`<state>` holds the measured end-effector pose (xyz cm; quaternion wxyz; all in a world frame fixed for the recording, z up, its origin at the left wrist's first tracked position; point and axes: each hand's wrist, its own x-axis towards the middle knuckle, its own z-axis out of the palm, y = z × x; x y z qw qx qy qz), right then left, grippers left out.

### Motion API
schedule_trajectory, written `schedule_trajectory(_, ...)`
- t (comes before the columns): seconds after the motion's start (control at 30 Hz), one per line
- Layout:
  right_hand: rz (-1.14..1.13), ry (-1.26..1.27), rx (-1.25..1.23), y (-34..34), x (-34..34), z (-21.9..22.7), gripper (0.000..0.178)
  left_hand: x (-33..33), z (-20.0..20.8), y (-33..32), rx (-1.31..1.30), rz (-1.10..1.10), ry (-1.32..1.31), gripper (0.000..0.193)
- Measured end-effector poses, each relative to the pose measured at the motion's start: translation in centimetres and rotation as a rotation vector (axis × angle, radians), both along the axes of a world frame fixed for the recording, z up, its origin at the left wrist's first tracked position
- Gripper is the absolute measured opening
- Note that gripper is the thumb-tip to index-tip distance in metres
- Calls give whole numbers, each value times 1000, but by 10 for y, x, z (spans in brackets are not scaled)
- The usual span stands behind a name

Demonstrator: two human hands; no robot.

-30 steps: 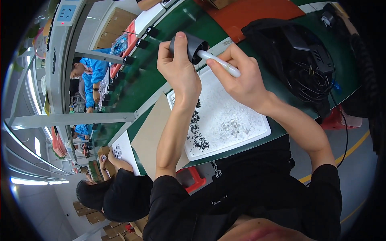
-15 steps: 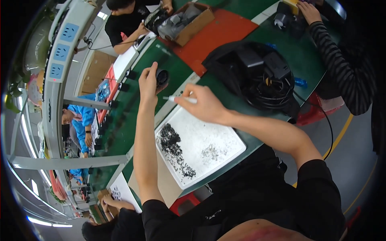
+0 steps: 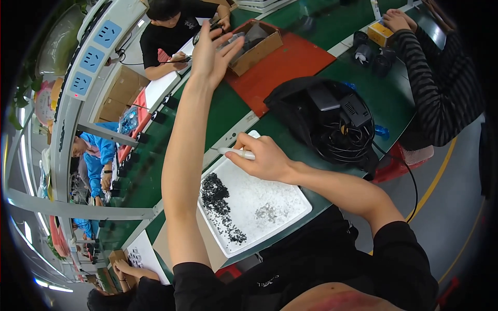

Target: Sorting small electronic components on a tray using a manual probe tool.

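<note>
My left hand is stretched far forward with its fingers spread, in front of the near side of an open cardboard box. No object shows in it. A white pen-shaped tool with a thin metal tip is gripped in my right hand, its tip pointing left. That hand is over the far edge of a white tray. In the tray lie a heap of small black pieces on the left and a scatter of small clear or pale bits towards the right.
A black bag with adapters and coiled cable lies right of the tray. Beyond are an orange-red sheet, dark cups and a yellow box. Co-workers sit around the green tables; a metal frame with sockets stands left.
My left hand has gone forward and opened; the black cylindrical part it held no longer shows in it. My right hand keeps the pen-shaped tool, now lower in the picture.
</note>
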<state>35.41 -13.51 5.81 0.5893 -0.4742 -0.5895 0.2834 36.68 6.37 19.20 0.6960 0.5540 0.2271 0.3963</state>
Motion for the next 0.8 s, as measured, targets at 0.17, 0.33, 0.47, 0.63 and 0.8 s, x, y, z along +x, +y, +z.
schedule_trajectory(0.17,0,-175,117,0,-5,-2,24,-94,-62,53,251,151,565,40)
schedule_trajectory(0.33,-14,-311,207,-1,-5,-8,22,-204,-133,92,990,388,1363,33)
schedule_trajectory(0.47,9,-352,203,-1,-7,-4,20,-264,-167,122,879,600,1465,37)
schedule_trajectory(0.63,-15,-400,188,-1,-12,2,18,-269,-175,173,709,665,1520,65)
schedule_trajectory(0.8,-80,-387,285,4,-14,-3,20,-242,-187,240,849,747,1395,69)
